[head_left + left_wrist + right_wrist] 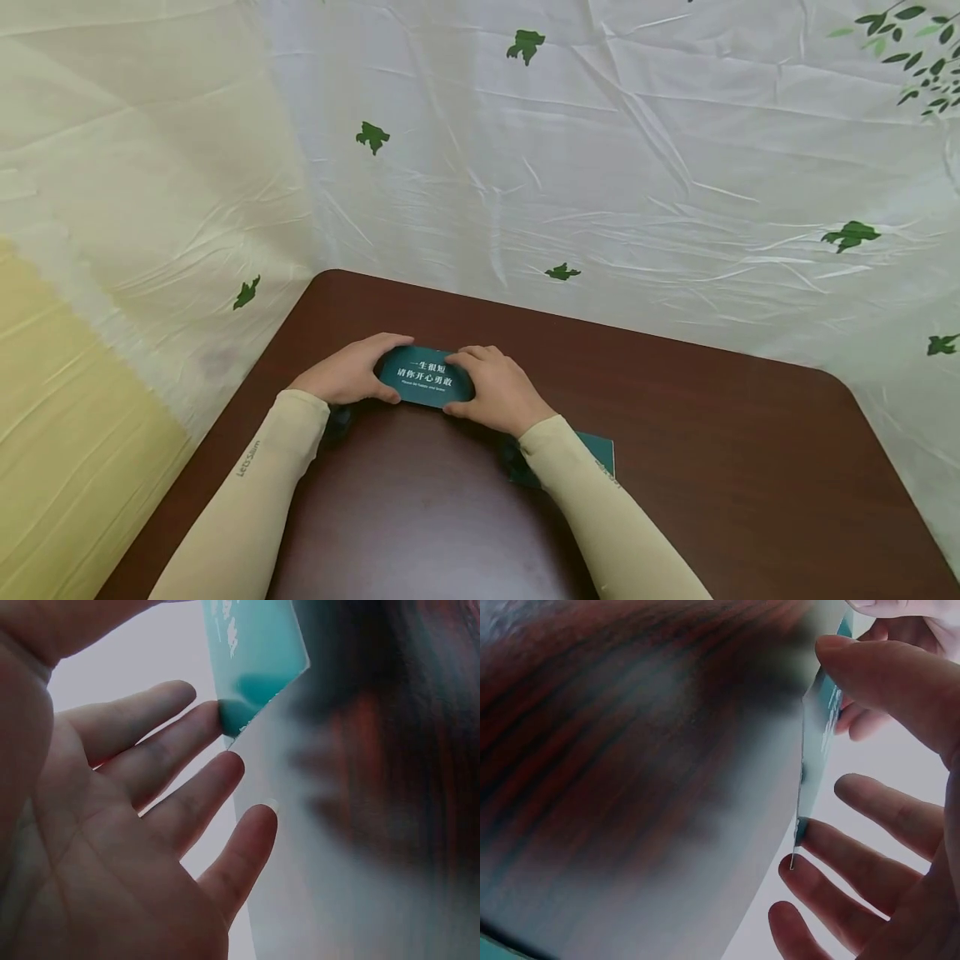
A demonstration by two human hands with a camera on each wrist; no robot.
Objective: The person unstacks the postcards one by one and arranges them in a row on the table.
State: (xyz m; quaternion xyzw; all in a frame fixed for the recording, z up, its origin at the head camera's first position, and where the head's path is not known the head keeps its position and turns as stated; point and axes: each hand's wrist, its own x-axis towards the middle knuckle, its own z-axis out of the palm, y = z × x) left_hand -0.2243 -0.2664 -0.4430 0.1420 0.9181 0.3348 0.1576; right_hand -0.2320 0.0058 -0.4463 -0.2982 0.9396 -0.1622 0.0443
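A thin teal card (pixel 426 393) with white printed lettering is held up between both hands, over the far left part of the table. My left hand (pixel 351 372) grips its left end, thumb on the near edge and fingers on the far edge. At the other end, my right hand (pixel 504 388) grips it in the same way. The left wrist view shows an angled corner of the card (pixel 262 656) beside the fingertips. Its thin edge faces the right wrist view, where the thumb (pixel 877 679) lies across the card.
Another flat teal piece (pixel 600 452) lies on the brown table (pixel 712 467), partly hidden by the right forearm. White cloth (pixel 465 183) with green leaf prints hangs behind the table, and yellowish cloth (pixel 82 375) hangs at the left.
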